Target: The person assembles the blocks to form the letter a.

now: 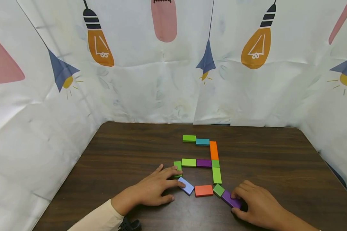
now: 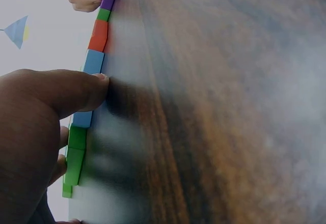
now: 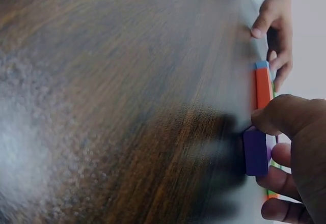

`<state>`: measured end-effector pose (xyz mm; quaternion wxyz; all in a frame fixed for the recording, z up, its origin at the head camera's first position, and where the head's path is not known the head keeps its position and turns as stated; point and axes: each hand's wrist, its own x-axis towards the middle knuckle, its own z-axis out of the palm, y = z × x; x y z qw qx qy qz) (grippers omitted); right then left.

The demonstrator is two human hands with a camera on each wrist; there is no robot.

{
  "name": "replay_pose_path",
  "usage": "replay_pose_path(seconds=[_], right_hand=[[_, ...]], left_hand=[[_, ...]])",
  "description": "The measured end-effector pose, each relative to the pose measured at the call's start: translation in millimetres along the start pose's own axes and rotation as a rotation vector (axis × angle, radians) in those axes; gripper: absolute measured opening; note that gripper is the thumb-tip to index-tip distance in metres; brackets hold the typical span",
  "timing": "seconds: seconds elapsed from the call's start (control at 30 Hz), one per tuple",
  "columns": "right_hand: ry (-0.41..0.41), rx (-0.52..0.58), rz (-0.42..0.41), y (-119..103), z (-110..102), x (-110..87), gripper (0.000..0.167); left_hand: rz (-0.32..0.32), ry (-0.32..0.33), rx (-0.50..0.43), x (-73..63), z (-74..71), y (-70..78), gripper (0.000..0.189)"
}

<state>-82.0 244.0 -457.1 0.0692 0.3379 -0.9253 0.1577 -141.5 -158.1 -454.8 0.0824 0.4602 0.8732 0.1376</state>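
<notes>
My right hand [image 1: 258,205] pinches a purple block [image 1: 230,199] between thumb and fingers at the lower right end of a line of blocks. One end of that block meets a small green block [image 1: 218,190]. With fingers spread, my left hand [image 1: 154,187] touches a light blue block [image 1: 186,186] and a green block [image 1: 177,166] on the left. Between the hands lies a red-orange block [image 1: 203,191]. In the right wrist view the held purple block [image 3: 255,151] lies on the table under the thumb. The left wrist view shows the left thumb in front of the blue block [image 2: 93,61].
Further blocks continue the line: a yellow-green block [image 1: 217,175], a second purple block [image 1: 204,163], an orange block [image 1: 214,150], a teal block [image 1: 202,142] and a green block [image 1: 189,138] at the far end. The dark wooden table [image 1: 127,144] meets a printed white curtain [image 1: 138,89] behind.
</notes>
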Motion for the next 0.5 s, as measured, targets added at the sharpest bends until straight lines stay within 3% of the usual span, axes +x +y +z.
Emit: replay_pose_path(seconds=[0.17, 0.37, 0.5], right_hand=[[-0.020, 0.003, 0.008, 0, 1, 0.5, 0.032], [-0.077, 0.004, 0.127, -2, -6, 2.2, 0.042], [0.005, -0.034, 0.173, 2, -13, 5.3, 0.048]], left_hand=[[0.006, 0.001, 0.016, -0.7, 0.7, -0.5, 0.049], [0.027, 0.017, 0.084, 1.2, -1.0, 2.4, 0.049], [0.050, 0.027, 0.150, 5.6, -3.9, 4.0, 0.052]])
